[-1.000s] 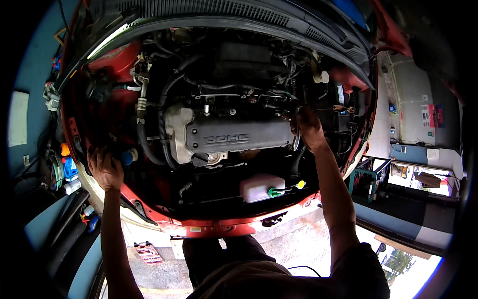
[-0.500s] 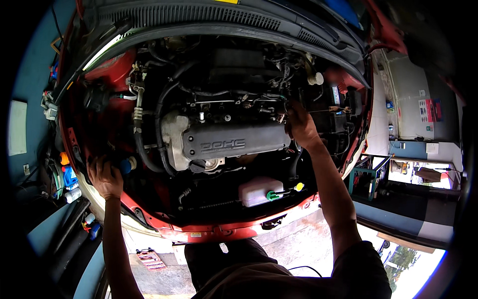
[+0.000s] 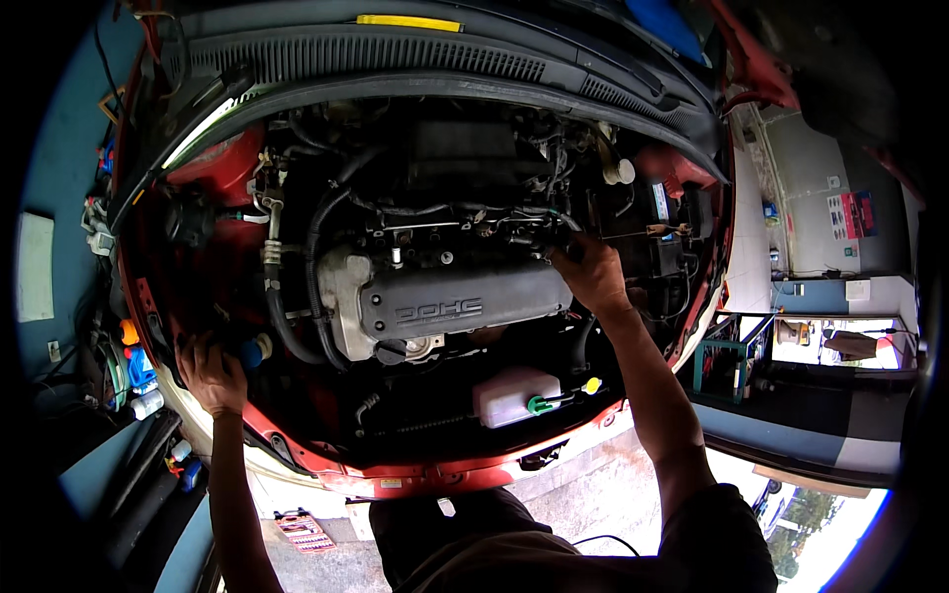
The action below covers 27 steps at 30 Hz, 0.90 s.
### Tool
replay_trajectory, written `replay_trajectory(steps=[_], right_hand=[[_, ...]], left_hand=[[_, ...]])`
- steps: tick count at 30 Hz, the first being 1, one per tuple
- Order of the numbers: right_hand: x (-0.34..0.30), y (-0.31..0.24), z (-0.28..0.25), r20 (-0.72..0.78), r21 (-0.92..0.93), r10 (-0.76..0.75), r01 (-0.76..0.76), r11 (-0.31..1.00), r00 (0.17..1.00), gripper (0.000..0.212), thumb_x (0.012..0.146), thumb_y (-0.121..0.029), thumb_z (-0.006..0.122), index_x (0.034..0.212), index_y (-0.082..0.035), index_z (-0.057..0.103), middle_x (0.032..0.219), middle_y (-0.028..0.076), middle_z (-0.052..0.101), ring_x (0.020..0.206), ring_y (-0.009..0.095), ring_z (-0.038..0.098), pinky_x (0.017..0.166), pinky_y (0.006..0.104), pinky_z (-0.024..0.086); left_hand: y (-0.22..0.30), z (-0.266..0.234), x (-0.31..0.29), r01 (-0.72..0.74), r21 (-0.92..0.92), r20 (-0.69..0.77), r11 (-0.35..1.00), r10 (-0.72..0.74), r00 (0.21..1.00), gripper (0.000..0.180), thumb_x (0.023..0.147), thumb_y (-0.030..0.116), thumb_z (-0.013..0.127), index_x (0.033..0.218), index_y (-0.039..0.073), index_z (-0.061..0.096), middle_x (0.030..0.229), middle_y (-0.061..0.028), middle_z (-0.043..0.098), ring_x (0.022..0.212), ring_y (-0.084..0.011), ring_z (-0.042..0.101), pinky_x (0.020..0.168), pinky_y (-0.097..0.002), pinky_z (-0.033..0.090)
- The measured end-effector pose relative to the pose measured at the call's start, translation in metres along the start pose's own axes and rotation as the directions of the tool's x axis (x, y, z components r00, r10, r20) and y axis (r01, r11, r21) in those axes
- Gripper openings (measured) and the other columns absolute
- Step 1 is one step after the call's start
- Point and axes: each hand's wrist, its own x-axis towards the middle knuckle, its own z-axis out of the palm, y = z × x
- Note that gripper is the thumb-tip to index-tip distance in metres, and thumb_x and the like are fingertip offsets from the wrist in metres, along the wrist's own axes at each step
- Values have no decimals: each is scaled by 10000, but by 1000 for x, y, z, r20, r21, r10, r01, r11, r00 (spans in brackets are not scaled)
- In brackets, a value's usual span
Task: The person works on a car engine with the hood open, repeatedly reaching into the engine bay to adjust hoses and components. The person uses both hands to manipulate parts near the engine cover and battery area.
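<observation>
A red car's engine bay lies before me, with a dark grey valve cover (image 3: 514, 292) in its middle. My right hand (image 3: 591, 275) is at the cover's right end, thumb and fingers closed together by the black wiring harness (image 3: 435, 210). What they pinch is dark and too small to make out. Over at the left, my left hand (image 3: 211, 376) lies on the red body edge, fingers stretched out, holding nothing. Just beside its fingertips is a round blue and pale part (image 3: 259, 350).
A pale pink reservoir (image 3: 512, 399) with a green cap sits near the front edge. Thick black hoses (image 3: 314, 267) run left of the engine. A battery (image 3: 664, 203) stands at the back right. On the floor lies a red tool case (image 3: 304, 532); shelving (image 3: 727, 356) stands at the right.
My right hand has shifted slightly left and down to the cover's end, its fingers drawn closer together. My left hand stays on the body edge. The whole view has tilted slightly.
</observation>
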Motion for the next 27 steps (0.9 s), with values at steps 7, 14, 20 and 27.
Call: replay_trajectory(steps=[7, 14, 20, 27], right_hand=[[6, -9, 10, 3, -157, -62, 62, 986, 998, 264, 830, -279, 713, 966, -53, 702, 823, 149, 718, 792, 375, 700, 724, 447, 566], [32, -15, -12, 114, -390, -31, 73, 918, 993, 411, 842, -447, 679, 991, -65, 710, 865, 161, 722, 810, 371, 705, 727, 453, 569], [47, -31, -22, 407, -564, -213, 428, 706, 888, 308, 816, -334, 738, 1015, -102, 701, 832, 133, 711, 833, 326, 709, 798, 467, 546], [80, -29, -27, 596, -478, -281, 614, 629, 752, 269, 871, -254, 674, 1082, -87, 691, 906, 135, 719, 907, 324, 698, 823, 451, 520]], left_hand=[[-3, 3, -2, 4, 15, 19, 1000, -4, 1000, 177, 804, 145, 572, 911, 52, 679, 1176, -86, 662, 1212, -328, 553, 1170, -536, 316], [-8, 7, -6, -4, -4, 14, 1000, 4, 1000, 211, 809, 164, 560, 919, 45, 695, 1181, -79, 665, 1214, -318, 552, 1176, -539, 312], [-3, 4, -2, 1, 4, 15, 1000, -1, 1000, 206, 798, 166, 568, 900, 44, 699, 1169, -72, 667, 1203, -309, 550, 1182, -536, 311], [-9, 7, -7, 21, 25, -11, 999, -21, 1000, 173, 790, 155, 604, 898, 92, 724, 1179, -38, 675, 1197, -281, 568, 1177, -514, 324]])
